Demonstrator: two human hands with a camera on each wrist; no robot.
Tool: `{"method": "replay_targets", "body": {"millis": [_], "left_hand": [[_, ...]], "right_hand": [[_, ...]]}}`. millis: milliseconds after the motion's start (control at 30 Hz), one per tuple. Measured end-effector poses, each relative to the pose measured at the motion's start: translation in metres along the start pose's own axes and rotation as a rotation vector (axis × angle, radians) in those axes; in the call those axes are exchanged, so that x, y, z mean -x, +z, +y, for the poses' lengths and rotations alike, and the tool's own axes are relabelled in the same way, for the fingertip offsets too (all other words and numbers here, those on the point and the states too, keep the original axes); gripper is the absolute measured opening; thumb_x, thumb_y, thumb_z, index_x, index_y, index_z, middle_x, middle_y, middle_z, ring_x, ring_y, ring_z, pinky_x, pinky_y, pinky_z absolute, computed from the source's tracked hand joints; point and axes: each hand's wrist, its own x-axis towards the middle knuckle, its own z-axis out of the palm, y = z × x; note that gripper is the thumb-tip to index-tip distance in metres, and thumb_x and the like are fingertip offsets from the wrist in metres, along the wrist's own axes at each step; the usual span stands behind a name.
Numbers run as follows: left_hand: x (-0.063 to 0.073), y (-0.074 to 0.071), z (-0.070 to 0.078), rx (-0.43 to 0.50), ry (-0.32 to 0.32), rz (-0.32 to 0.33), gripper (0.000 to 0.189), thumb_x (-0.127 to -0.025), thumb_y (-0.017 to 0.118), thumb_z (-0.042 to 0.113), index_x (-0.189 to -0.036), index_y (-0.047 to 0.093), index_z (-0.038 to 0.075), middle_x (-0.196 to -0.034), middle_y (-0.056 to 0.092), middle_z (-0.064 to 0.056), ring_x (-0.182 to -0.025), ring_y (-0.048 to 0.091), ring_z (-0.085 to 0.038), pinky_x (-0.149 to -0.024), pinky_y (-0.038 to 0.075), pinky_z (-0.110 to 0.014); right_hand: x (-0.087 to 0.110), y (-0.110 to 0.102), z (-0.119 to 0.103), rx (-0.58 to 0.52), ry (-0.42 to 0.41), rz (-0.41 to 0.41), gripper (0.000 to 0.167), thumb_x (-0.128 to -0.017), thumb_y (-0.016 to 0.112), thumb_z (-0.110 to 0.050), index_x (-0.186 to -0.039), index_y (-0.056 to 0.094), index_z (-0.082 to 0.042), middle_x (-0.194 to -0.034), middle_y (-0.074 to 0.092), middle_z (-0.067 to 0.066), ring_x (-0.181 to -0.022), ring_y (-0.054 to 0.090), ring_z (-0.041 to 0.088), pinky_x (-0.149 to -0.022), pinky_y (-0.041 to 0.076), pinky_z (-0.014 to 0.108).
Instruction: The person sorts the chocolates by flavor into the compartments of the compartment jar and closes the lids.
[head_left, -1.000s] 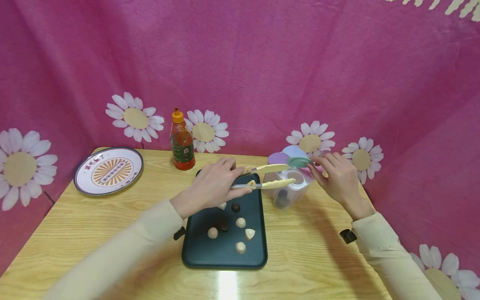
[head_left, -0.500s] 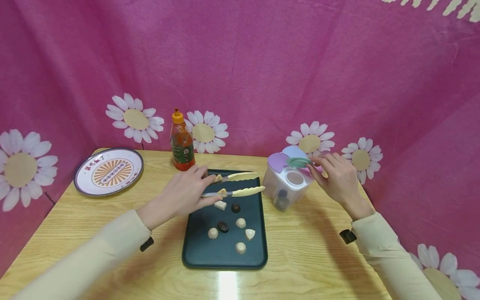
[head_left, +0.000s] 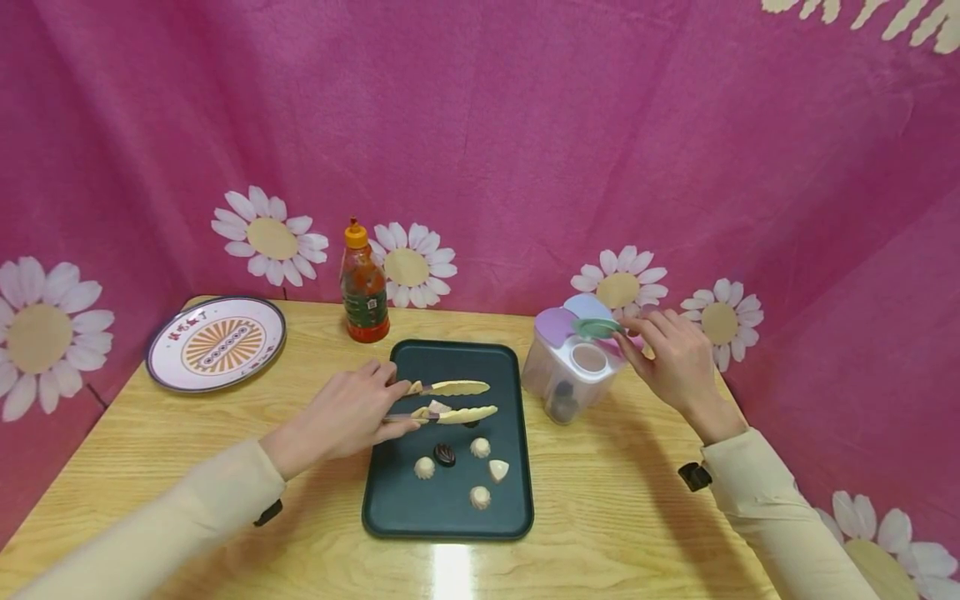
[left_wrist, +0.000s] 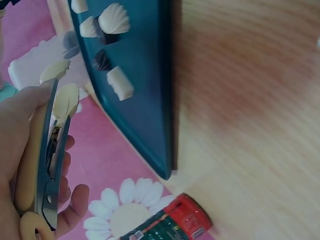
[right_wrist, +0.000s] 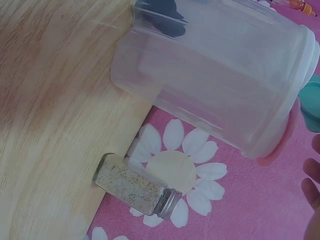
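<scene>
Dark pieces (head_left: 562,403) are already in the container (head_left: 536,367) near the back edge of the counter (head_left: 600,517); chocolates (head_left: 480,498) are left on the tray (head_left: 450,521). Tongs (head_left: 461,388) are gripped by the left hand (head_left: 343,418), the green lid (head_left: 596,328) by the right hand (head_left: 673,360).

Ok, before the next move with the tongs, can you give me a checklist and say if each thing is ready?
1. Left hand holding the tongs: ok.
2. Tong tips apart: ok, there's a gap between them.
3. White block caught in the tongs: not ok, the left wrist view shows it apart from them.
4. Dark piece clear of the tongs: cannot tell, they partly hide it in the head view.
5. Green lid up: ok, the right hand pinches it.
6. Container opening uncovered: ok, the round hole shows.
</scene>
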Motion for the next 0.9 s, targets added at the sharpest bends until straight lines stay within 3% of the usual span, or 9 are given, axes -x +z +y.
{"method": "replay_targets", "body": {"millis": [433, 900], "left_hand": [[0.008, 0.012, 0.003, -0.034, -0.004, -0.058, 0.057, -0.092, 0.075, 0.058, -0.124, 0.076, 0.011, -0.107, 0.067, -0.010, -0.091, 0.059, -0.023, -0.064, 0.058, -0.032], [0.006, 0.013, 0.006, -0.058, 0.026, -0.036, 0.055, -0.092, 0.076, 0.057, -0.120, 0.077, 0.009, -0.102, 0.067, -0.011, -0.086, 0.059, -0.023, -0.064, 0.059, -0.034]], "right_hand": [[0.000, 0.001, -0.002, -0.007, -0.003, 0.027, 0.046, -0.109, 0.056, -0.042, -0.101, 0.076, -0.002, -0.082, 0.072, 0.013, -0.066, 0.059, 0.029, -0.054, 0.047, 0.041], [-0.001, -0.002, -0.002, -0.002, 0.008, -0.017, 0.049, -0.110, 0.053, -0.045, -0.102, 0.076, -0.003, -0.084, 0.073, 0.012, -0.069, 0.061, 0.028, -0.056, 0.049, 0.041]]}}
